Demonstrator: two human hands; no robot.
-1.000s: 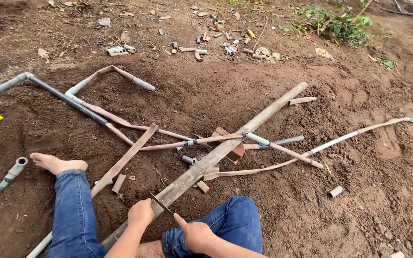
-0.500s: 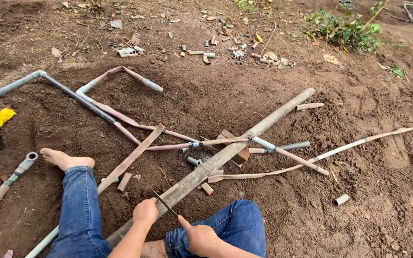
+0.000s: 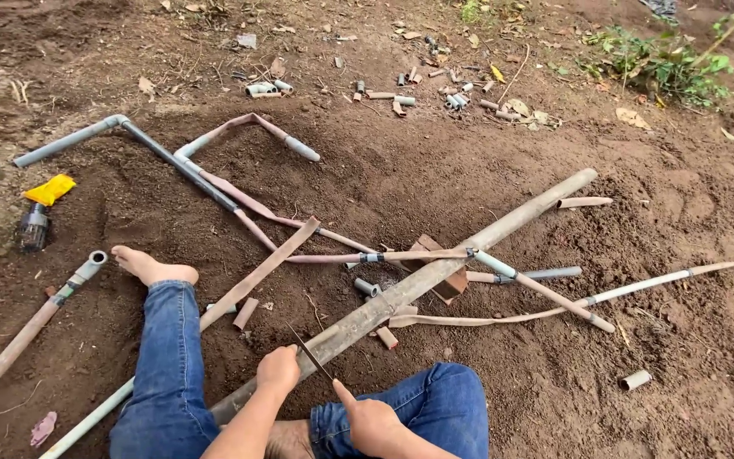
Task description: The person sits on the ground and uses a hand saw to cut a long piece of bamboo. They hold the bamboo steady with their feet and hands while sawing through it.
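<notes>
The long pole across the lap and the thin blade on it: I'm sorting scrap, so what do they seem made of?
The long pole looks like plastic pipe, matte and mud-stained, round and hollow-looking at the far end. The thin blade looks like dark, dull metal, flat and narrow.

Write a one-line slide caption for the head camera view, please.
Seated on bare soil, a person steadies a long flattened pipe with the left hand while the right hand draws a thin blade across it.

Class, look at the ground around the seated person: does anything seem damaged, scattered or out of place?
Yes. Several of the thin grey pipes are squashed flat and bent, brownish, lying crossed under and beside the long muddy pipe that rests on a reddish brick. Short cut pipe stubs lie scattered across the bare soil, not gathered.
</notes>
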